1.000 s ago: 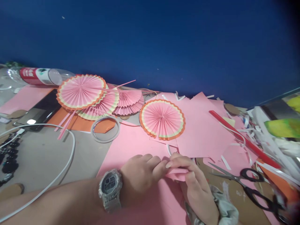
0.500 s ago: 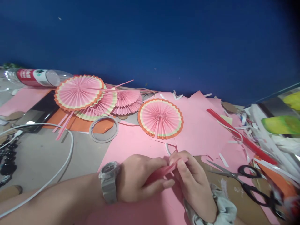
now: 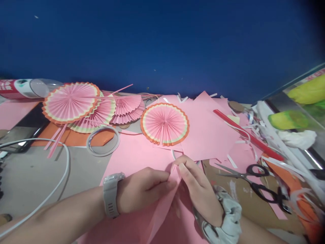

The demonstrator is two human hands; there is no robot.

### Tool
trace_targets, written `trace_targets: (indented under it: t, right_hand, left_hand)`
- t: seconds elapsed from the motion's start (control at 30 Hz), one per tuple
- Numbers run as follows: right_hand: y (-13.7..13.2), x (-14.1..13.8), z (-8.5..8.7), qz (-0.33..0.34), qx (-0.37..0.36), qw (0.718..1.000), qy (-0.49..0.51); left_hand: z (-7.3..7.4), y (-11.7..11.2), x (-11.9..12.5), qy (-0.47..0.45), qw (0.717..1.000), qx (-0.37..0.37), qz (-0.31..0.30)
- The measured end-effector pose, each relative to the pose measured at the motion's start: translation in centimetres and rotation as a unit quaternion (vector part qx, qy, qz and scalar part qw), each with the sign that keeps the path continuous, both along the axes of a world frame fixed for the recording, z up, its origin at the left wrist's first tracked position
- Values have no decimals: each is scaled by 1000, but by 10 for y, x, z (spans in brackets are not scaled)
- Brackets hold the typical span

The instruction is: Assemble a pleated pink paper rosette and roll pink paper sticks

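Between my two hands is a folded strip of pink paper (image 3: 162,210), tilted and hanging toward me. My left hand (image 3: 146,189), with a watch on its wrist, pinches it from the left. At its upper end my right hand (image 3: 199,189) grips it between thumb and fingers. Pink sheets (image 3: 129,149) lie beneath both hands. Just beyond them rests a round pleated paper fan (image 3: 165,123), pink with a pale yellow band and an orange edge. Black-handled scissors (image 3: 250,179) lie open to the right of my right hand.
More pleated fans (image 3: 72,101) are piled at the left, near a plastic bottle (image 3: 27,88) and a dark phone (image 3: 27,125). A tape roll (image 3: 103,141) and a white cable (image 3: 67,162) lie closer. On the right are a red strip (image 3: 246,134) and paper scraps. A blue panel (image 3: 157,44) stands behind.
The view has shifted right. My left hand has turned, and the folded pink paper now slants down toward me with more of its length showing. Both hands still hold it.
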State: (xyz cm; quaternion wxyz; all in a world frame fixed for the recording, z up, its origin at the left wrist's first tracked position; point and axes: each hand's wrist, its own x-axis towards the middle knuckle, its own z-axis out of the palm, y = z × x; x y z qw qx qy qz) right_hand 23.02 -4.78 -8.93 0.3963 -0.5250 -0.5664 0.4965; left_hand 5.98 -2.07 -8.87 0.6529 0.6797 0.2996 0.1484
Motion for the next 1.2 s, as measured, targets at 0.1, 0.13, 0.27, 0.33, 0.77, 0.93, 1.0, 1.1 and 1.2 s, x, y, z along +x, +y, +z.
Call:
trace_targets:
  t: [0.1, 0.13, 0.27, 0.33, 0.77, 0.93, 1.0, 1.1, 1.2]
  right_hand:
    - [1, -1, 1, 5, -19, 1000, 12]
    - [1, -1, 1, 7, -29, 999, 17]
    - [0, -1, -3, 30, -40, 999, 10]
    - [-1, -1, -6, 47, -37, 998, -7]
    - [0, -1, -2, 65, -25, 997, -23]
    - [-1, -1, -1, 66, -23, 997, -15]
    - [0, -1, 0, 68, -17, 997, -17]
    - [0, -1, -1, 75, -7, 997, -29]
    - [0, 0, -4, 87, -2, 995, -39]
  left_hand:
    - [3, 0, 0, -11, 1000, -8, 8]
    - [3, 0, 0, -5, 1000, 0, 19]
    - [1, -1, -1, 18, 998, 20, 61]
    - [0, -1, -1, 13, 998, -4, 62]
    - [0, 5, 0, 32, 995, -1, 93]
    - [-1, 2, -1, 32, 996, -19, 79]
    - [1, 2, -1, 30, 996, -14, 79]
    - [4, 3, -2, 13, 997, -29, 71]
    - [5, 3, -2, -3, 997, -39, 65]
